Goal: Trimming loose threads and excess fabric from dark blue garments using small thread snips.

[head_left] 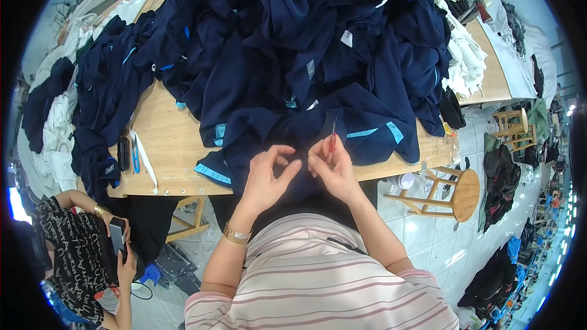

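Small red-handled thread snips (332,142) sit in my right hand (332,168), their thin metal blades pointing away from me. My left hand (271,174) is a short way to the left, fingers curved and thumb apart, with nothing visible in it. Both hands hover over the near edge of a navy blue garment (263,128) with light blue trim strips (394,132). The garment drapes over the table edge toward my lap. Beyond it rises a large heap of navy garments (269,24), with a small white label (347,38) showing on one.
On the wooden table (165,128), a blue tool (135,156), a black case (123,154) and a white strip (143,162) lie at left. White cloth (465,55) is piled at right. A wooden stool (466,195) stands right. A seated person (76,244) holds a phone (118,235) at left.
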A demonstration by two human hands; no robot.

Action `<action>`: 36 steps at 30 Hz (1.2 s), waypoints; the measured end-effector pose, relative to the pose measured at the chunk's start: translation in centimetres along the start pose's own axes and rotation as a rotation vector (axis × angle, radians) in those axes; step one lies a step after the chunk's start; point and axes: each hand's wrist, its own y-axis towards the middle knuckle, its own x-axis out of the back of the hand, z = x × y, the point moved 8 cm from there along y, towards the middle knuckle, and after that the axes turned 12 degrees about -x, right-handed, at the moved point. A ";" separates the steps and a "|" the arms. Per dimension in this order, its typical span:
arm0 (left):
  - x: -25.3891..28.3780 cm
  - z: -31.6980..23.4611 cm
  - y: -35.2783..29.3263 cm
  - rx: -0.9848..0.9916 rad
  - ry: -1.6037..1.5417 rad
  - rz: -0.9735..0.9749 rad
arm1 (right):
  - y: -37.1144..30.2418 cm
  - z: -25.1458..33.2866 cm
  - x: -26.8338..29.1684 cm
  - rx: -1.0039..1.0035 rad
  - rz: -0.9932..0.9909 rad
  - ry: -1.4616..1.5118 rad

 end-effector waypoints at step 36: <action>1.6 -3.4 0.2 -0.196 0.116 -0.193 | -1.0 1.8 1.0 -0.014 -0.001 0.085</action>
